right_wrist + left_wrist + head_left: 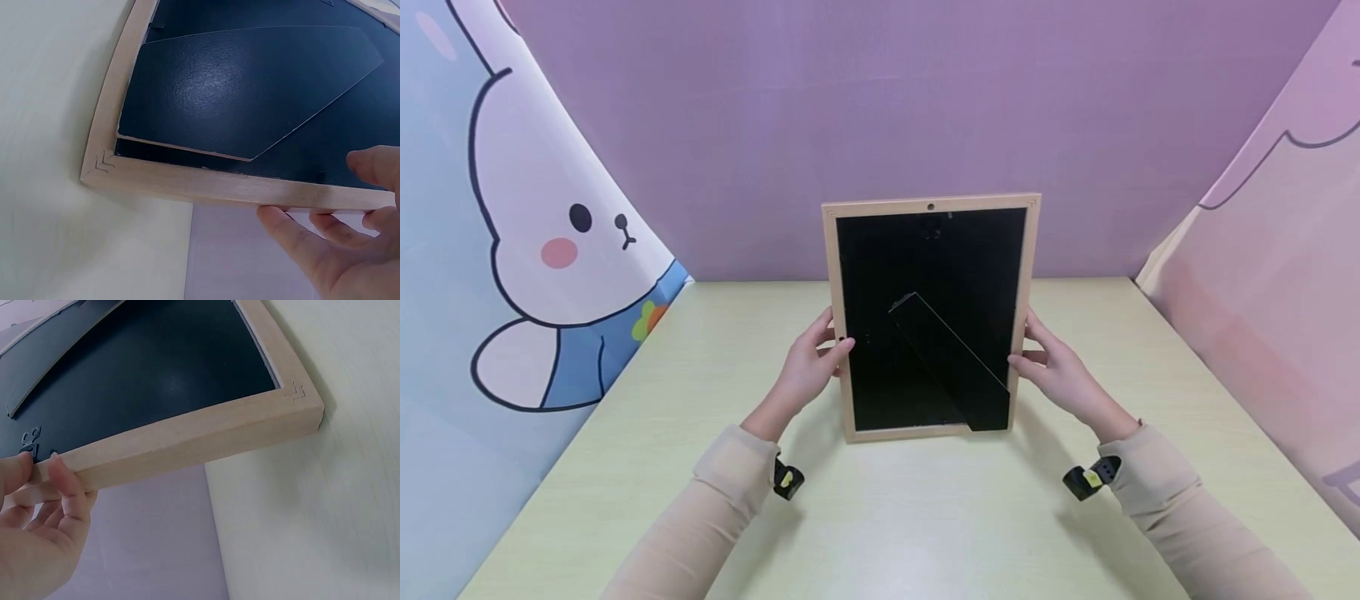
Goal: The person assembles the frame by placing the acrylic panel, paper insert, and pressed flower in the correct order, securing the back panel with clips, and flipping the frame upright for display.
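Observation:
A picture frame (931,202) with a light wooden border stands upright over the table, its black back facing me. A black easel stand (958,367) runs slantwise across that back, down to the lower right corner. My left hand (805,367) grips the left side of the border, thumb on the near face and fingers behind. On the opposite side my right hand (1056,375) holds the border between thumb and fingers. In the right wrist view the stand's wide end (200,94) lies close to the backing, near a frame corner.
The pale wood-grain table (895,517) extends beneath both arms. A purple wall (880,108) rises behind it. Panels with a cartoon rabbit (550,217) on the left and pink shapes (1285,267) on the right flank the table.

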